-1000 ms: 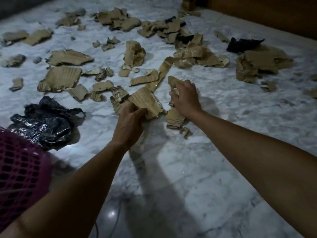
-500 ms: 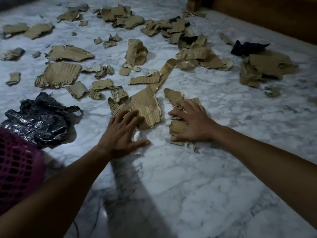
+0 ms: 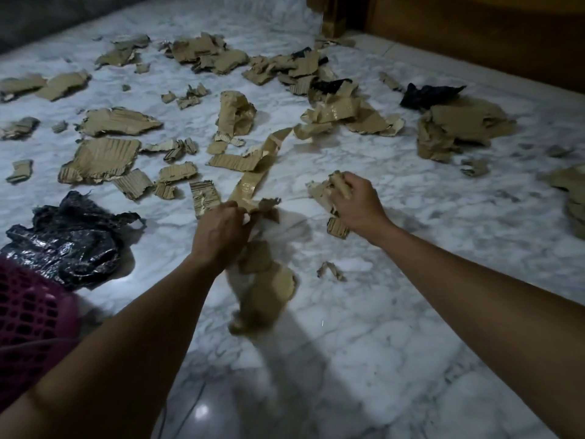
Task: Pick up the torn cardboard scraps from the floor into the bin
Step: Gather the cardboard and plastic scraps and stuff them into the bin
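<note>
Brown cardboard scraps [image 3: 104, 156] lie scattered over the far half of the marble floor [image 3: 395, 343]. The left hand [image 3: 218, 236] curls its fingers round a large blurred scrap [image 3: 266, 289] hanging below it; the right hand [image 3: 357, 204] clutches a crumpled bunch [image 3: 326, 191]. A pink mesh bin [image 3: 28, 318] sits at the near-left edge, beside a black plastic bag [image 3: 69, 239].

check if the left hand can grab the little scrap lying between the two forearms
Probably not as is: the left hand is full, gripping a large cardboard piece. The little scrap lies uncovered on the floor, so nothing else blocks it.
</note>
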Available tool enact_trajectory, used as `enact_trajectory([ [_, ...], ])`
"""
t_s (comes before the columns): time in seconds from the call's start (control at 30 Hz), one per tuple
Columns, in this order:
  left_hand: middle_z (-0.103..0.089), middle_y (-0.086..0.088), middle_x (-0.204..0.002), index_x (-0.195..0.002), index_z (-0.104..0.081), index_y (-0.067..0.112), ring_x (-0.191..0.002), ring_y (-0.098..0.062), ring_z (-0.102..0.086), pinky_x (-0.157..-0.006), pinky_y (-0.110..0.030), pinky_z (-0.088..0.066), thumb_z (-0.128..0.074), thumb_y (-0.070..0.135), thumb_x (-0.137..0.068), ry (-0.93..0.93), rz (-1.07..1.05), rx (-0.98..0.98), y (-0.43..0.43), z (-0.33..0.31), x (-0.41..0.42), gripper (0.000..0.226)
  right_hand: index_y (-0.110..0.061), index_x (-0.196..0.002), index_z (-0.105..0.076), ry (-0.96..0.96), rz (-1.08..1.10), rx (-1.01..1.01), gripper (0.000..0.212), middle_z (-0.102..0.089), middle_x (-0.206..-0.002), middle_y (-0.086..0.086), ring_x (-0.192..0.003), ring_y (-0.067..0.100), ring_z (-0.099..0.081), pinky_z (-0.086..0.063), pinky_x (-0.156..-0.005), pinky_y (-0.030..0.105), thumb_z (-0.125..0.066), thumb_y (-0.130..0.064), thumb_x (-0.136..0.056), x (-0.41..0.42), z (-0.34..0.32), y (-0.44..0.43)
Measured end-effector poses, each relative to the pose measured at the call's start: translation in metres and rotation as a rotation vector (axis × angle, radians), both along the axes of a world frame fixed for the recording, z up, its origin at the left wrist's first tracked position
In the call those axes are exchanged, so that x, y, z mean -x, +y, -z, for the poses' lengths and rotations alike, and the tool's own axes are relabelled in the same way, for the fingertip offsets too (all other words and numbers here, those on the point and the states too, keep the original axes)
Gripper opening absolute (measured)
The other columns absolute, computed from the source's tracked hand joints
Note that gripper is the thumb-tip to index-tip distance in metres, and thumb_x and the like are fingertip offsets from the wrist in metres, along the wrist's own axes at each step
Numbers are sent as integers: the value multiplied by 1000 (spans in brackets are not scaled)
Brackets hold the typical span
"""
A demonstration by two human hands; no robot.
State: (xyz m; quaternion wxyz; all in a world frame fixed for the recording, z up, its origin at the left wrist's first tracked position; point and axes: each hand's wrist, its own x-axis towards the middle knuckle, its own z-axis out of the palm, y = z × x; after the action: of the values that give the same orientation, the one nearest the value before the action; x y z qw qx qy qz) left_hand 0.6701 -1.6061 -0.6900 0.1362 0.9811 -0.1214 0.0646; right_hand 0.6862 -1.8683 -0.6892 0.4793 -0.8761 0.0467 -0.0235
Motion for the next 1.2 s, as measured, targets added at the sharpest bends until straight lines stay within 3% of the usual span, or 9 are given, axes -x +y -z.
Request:
enact_trajectory([
  [0.17,-52,-10,-125,-111,-69,11,-98,-31,-58,-73,-38,-51,-51,37,-97,-6,28,48,10,2,33,35,-31,-129,-56,-83,-93,49,33,-63,-118,-4,-103,17,-62,-53,-81,37,-57,-26,-97,59,-10,-6],
  [0.27,-43,-6,-148,-129,-58,14,-110,-32,-60,-86,-39,-51,-47,28,-99,95,196,81,17,6,54,35,-36,-144,-44,-155,-257,469,54,-50,-141,-4,-125,23,-47,-44,-98,42,-51,-51,-92,113,18,0],
  [0.33,-48,-7,-146,-125,-57,12,-112,-32,-61,-85,-38,-52,-49,23,-96,141,259,51,18,7,65,32,-40,-143,-42,-185,-305,737,57,-45,-144,-1,-125,26,-41,-40,-95,44,-47,-59,-89,132,33,8],
  [0.47,-59,-6,-114,-114,-50,17,-107,-26,-53,-82,-35,-45,-51,39,-92,112,400,17,11,1,79,31,-26,-129,-60,-336,-327,664,38,-59,-116,10,-98,34,-53,-49,-81,44,-57,-25,-91,120,37,17],
  [0.6,-43,0,-136,-151,-30,25,-123,-22,-39,-99,-39,-42,-33,82,-82,135,375,-206,5,6,84,89,-11,-118,-66,-294,-415,552,38,-65,-101,16,-89,41,-62,-55,-73,44,-65,-6,-81,97,25,15],
  [0.7,-28,-5,-150,-152,-28,32,-136,-28,-28,-105,-48,-37,-22,91,-73,195,325,-281,4,10,83,99,-16,-121,-63,-314,-229,348,31,-66,-105,10,-93,35,-64,-53,-73,39,-60,-12,-91,80,16,8],
  [0.8,-19,-15,-157,-145,-39,39,-133,-37,-31,-106,-48,-35,-28,83,-75,210,263,-172,5,10,79,84,-27,-138,-48,-207,-109,309,48,-59,-124,6,-109,31,-54,-49,-84,41,-60,-20,-92,60,15,-3],
  [0.93,-36,-6,-153,-139,-46,39,-127,-37,-32,-101,-45,-30,-34,71,-85,206,212,-152,2,11,76,63,-43,-143,-40,-5,-204,656,52,-34,-148,-4,-127,28,-30,-33,-103,46,-54,-50,-93,58,27,-5],
  [1.2,-68,-8,-110,-113,-67,16,-103,-32,-58,-75,-33,-41,-69,40,-86,123,96,126,4,-5,87,37,-15,-132,-59,-191,-235,725,47,-60,-102,19,-86,41,-59,-49,-71,41,-63,-8,-86,81,24,5],
])
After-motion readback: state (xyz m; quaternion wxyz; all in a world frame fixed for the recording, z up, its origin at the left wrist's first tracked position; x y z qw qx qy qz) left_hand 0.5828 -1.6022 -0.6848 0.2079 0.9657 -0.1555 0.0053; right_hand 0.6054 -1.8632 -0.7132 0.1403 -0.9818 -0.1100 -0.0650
